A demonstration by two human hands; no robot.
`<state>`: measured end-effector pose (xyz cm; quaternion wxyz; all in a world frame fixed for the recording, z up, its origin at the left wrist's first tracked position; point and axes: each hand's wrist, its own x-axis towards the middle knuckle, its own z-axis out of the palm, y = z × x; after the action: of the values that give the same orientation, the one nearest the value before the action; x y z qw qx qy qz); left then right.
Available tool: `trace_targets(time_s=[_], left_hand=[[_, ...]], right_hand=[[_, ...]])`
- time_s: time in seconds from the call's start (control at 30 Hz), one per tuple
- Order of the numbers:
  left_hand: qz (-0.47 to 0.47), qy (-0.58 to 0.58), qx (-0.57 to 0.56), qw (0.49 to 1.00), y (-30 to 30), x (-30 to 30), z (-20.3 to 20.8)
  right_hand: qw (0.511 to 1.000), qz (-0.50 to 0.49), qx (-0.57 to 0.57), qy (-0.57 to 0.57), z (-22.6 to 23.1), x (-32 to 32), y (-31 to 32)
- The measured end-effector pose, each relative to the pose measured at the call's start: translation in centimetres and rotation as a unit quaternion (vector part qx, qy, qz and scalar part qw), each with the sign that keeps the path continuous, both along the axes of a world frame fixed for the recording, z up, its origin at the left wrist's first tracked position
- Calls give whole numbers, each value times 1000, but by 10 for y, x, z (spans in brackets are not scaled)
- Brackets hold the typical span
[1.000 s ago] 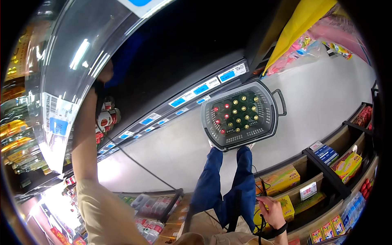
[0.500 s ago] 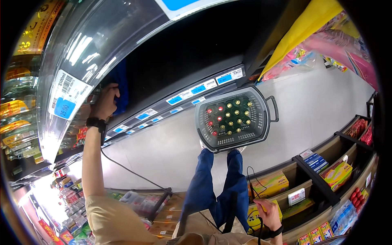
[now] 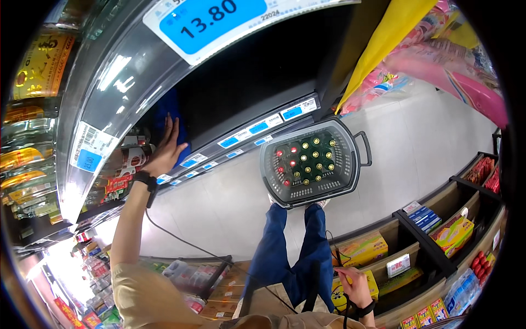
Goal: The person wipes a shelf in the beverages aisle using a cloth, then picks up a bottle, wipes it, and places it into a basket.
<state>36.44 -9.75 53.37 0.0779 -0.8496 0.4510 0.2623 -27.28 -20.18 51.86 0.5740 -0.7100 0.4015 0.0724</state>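
Note:
My left hand (image 3: 163, 155) reaches into the dark shelf (image 3: 246, 71) at the upper left. Its fingers are stretched out and the thumb stands apart, lying against a blue cloth (image 3: 182, 155). Bottles with red-and-white labels (image 3: 134, 157) stand just left of that hand. Low at the right, my right hand (image 3: 356, 288) is closed, fingertips pinched together where a thin black cable (image 3: 346, 304) runs through. A grey basket (image 3: 326, 199) on the floor at my feet holds several dark bottles (image 3: 306, 155) with gold and red caps.
Price labels (image 3: 257, 128) line the shelf edges, behind a curved clear front (image 3: 118, 82). Glass bottles (image 3: 27, 159) fill the left shelf. Pink plastic packages (image 3: 433, 66) hang at the upper right. Shelf bins with boxes (image 3: 452, 236) curve along the lower right.
My left hand has moved right and a little down along the shelf with the blue cloth, its fingers now straighter. My right hand has shifted slightly. The view has turned a little.

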Motion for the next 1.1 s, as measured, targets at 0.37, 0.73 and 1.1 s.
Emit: trace_targets(time_s=[0.37, 0.73, 1.1], left_hand=[[-30, 56, -210, 976, -239, -113, -53], [223, 490, -612, 580, -198, 41, -15], [436, 538, -461, 554, 22, 8, 5]], right_hand=[[999, -37, -17, 20, 14, -18, -7], [998, -59, -12, 16, 9, -22, 14], [999, 9, -35, 28, 8, 5, 5]])
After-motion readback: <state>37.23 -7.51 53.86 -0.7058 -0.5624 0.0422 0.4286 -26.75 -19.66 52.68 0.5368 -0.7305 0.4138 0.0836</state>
